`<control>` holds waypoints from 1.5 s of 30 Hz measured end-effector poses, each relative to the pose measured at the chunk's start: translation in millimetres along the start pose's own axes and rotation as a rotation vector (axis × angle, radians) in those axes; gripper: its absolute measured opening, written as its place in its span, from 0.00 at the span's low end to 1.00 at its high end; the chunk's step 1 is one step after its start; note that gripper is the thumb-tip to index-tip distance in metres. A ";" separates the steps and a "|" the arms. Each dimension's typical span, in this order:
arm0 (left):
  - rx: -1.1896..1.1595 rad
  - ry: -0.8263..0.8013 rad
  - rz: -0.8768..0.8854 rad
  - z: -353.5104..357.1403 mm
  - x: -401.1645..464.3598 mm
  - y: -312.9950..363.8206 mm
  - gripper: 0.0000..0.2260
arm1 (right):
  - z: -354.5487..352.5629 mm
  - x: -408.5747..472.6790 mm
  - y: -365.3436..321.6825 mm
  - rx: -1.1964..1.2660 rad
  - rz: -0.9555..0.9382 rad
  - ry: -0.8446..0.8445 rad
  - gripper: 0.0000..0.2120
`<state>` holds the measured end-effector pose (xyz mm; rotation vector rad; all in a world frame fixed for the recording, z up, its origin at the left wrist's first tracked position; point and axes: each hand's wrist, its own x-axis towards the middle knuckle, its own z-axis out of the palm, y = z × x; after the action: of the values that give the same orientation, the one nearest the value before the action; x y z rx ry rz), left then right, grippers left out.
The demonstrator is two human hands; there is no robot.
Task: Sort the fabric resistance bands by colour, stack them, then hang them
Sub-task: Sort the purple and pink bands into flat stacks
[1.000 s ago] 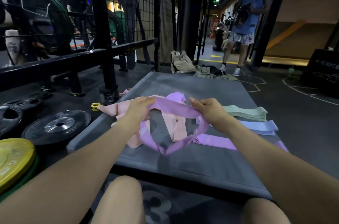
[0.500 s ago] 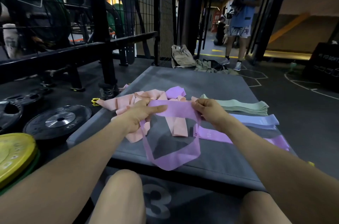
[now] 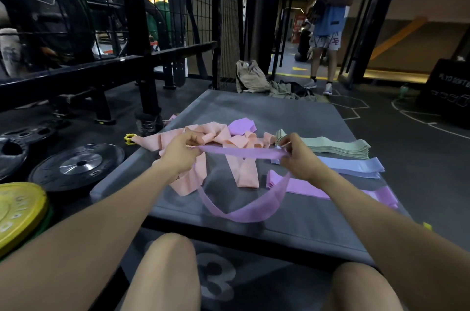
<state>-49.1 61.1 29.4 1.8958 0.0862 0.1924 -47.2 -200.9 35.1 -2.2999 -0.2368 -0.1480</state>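
Holding purple band (image 3: 241,154) taut crosswise, left hand (image 3: 181,155) and right hand (image 3: 296,158) each pinching an end. Purple stack (image 3: 300,187) lies just under our right hand, so we'd lay it there.

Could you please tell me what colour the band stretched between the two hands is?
Purple; the band shows best in the head view, the only one.
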 end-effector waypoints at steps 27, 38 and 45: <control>-0.408 -0.278 -0.488 -12.0 -9.1 -8.3 0.11 | -45.2 -28.7 39.6 0.757 0.552 -0.200 0.05; -0.144 -0.277 -0.328 15.4 -11.3 -8.1 0.05 | -23.1 -31.6 49.0 0.360 0.524 -0.223 0.12; 0.522 -0.391 -0.042 23.2 -19.0 -32.8 0.11 | -13.4 -48.1 54.7 -0.260 0.302 -0.338 0.10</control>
<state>-62.6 47.2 -10.6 2.4132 -0.0995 -0.2566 -82.6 -252.9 -3.9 -2.5788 -0.0379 0.3868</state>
